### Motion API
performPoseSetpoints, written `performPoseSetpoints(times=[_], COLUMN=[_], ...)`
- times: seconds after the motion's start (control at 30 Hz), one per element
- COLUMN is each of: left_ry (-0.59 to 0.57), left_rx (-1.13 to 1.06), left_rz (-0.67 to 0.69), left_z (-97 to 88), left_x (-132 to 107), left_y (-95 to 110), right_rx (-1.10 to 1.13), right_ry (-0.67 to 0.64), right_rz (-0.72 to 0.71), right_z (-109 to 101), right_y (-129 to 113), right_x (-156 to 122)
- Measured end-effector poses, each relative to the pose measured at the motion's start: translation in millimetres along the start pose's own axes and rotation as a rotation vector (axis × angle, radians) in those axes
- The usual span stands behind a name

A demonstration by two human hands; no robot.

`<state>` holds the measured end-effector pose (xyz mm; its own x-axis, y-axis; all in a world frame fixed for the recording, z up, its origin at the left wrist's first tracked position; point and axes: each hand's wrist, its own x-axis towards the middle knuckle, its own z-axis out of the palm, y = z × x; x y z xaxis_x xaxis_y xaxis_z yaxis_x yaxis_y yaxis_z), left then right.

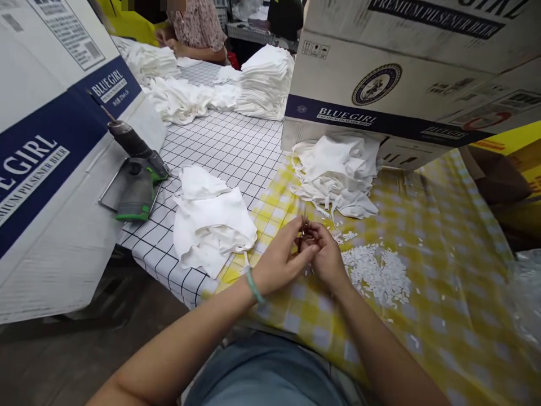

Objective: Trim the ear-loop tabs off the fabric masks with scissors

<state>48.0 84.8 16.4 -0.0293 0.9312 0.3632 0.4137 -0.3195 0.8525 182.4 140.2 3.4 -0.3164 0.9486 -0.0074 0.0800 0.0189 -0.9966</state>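
Observation:
My left hand (282,254) and my right hand (328,256) meet over the yellow checked cloth, fingers bent inward and touching. Between them shows a small, thin, dark object (301,235), too small and covered to name. Just beyond the fingertips lies a heap of white fabric pieces with thin straps (338,169). To the left of my left hand is another pile of white fabric pieces (215,220). Beside my right hand, many tiny white bits (378,272) are spread in a loose mound.
A "Blue Girl" carton (338,73) stands behind the right heap; another carton (54,141) leans in at left. A cordless drill (137,175) rests beside it. Farther back are stacked white fabric (266,82) and a person's arm (203,53). Clear plastic (526,293) lies far right.

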Motion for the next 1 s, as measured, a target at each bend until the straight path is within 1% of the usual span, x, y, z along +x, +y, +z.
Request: performPoseSetpoints(times=[0.03, 0.1, 0.13, 0.17, 0.2, 0.27, 0.3, 0.37, 0.43, 0.5, 0.6, 0.7, 0.8, 0.9, 1.0], left_ry=[0.036, 0.174, 0.194, 0.189, 0.154, 0.088, 0.077, 0.089, 0.098, 0.065, 0.009, 0.036, 0.035, 0.052, 0.110], left_rx=[0.102, 0.388, 0.511, 0.599, 0.644, 0.636, 0.616, 0.515, 0.304, 0.047, -0.261, -0.491, -0.594, -0.667, -0.684], left_rz=[-0.007, -0.083, -0.136, -0.177, -0.202, -0.202, -0.183, -0.155, -0.171, -0.259, -0.458, -0.586, -0.638, -0.685, -0.763], left_z=[-13.4, -37.6, -47.2, -54.6, -59.7, -64.5, -65.2, -65.9, -67.8, -70.6, -72.5, -70.4, -70.4, -75.8, -82.0], left_x=[-12.1, -32.9, -40.4, -45.5, -48.2, -48.1, -46.3, -42.5, -41.3, -44.2, -55.0, -69.2, -82.2, -92.0, -96.8], left_y=[-1.6, -10.7, -17.3, -24.0, -29.9, -35.3, -33.7, -22.2, -4.0, 14.2, 31.9, 37.5, 37.3, 34.4, 29.1], right_rx=[0.081, 0.177, 0.198, 0.208, 0.198, 0.106, 0.037, -0.089, -0.135, -0.114, -0.064, -0.062, -0.072, 0.004, 0.149], right_ry=[0.006, 0.037, 0.038, 0.030, 0.009, -0.046, -0.070, -0.107, -0.131, -0.168, -0.271, -0.400, -0.485, -0.473, -0.423], right_rz=[0.025, 0.074, 0.097, 0.118, 0.136, 0.154, 0.141, 0.056, -0.069, -0.170, -0.222, -0.251, -0.238, -0.147, -0.106], right_z=[1.0, 2.7, 4.2, 6.5, 9.7, 17.5, 21.4, 27.7, 31.7, 35.3, 44.3, 59.6, 77.4, 89.6, 89.7], right_y=[2.0, 5.2, 6.6, 7.9, 9.2, 11.4, 12.0, 11.3, 6.9, -1.0, -14.8, -20.7, -15.2, -9.6, -14.2], right_x=[-0.1, 0.3, 0.4, 0.2, -0.3, -2.4, -3.9, -6.8, -9.2, -10.5, -9.7, -5.7, -1.9, -0.3, 1.6])
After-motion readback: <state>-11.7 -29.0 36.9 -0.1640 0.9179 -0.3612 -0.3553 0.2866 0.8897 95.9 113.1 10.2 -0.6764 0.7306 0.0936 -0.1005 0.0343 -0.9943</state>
